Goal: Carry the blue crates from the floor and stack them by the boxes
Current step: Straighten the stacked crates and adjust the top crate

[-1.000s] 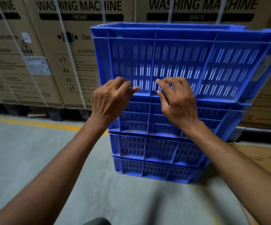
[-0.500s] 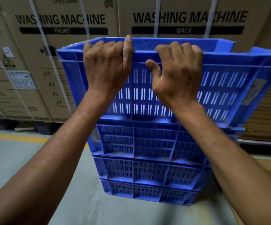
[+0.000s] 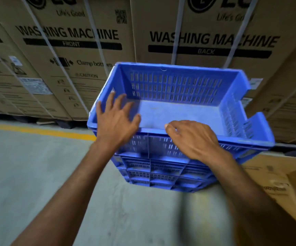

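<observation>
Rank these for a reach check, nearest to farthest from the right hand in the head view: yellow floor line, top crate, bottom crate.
1. top crate, rim under the right hand.
2. bottom crate, lowest in stack.
3. yellow floor line, far left.

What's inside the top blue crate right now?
The top blue crate looks empty: only its bare floor and slotted walls show. The left hand covers its near-left corner, so that spot is hidden.

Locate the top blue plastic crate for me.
Head view, centre-right: the top blue plastic crate sits on the stack of blue crates, directly in front of the cardboard washing-machine boxes.
</observation>
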Demonstrator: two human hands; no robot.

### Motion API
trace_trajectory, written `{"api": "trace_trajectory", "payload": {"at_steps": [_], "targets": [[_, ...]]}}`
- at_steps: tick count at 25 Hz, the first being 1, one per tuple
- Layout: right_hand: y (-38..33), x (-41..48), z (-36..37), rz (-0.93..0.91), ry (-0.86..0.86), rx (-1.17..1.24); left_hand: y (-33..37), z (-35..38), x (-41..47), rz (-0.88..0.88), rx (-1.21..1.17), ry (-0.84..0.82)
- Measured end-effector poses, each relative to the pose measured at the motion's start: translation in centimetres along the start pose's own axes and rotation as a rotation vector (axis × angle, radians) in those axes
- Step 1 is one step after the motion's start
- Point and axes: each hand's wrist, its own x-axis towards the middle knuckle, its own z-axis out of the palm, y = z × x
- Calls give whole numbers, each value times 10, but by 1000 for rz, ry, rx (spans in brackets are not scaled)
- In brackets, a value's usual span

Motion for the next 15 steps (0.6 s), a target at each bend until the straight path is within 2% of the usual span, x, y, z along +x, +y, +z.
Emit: {"api": "trace_trajectory", "payload": {"at_steps": [2,4,7,9,12,15], "targets": [[7,5,-3,32,-120,127,-27,-3,17,-146,10,-172],[4,17,-3,140,-207,115,-36,-6,27,-178,50,-327],[-4,30,-5,189,-254,22,-27,-8,30,-122,62,-329],[-7,25,-5,72,-207,5,-29,-10,29,-120,72,-331],[-3,23,-6,-58,-269,-52,-31,-10,28,-140,59,-292],[-7,27,-9,11,-331,6,-29,-8,24,-155,50,-282]]}}
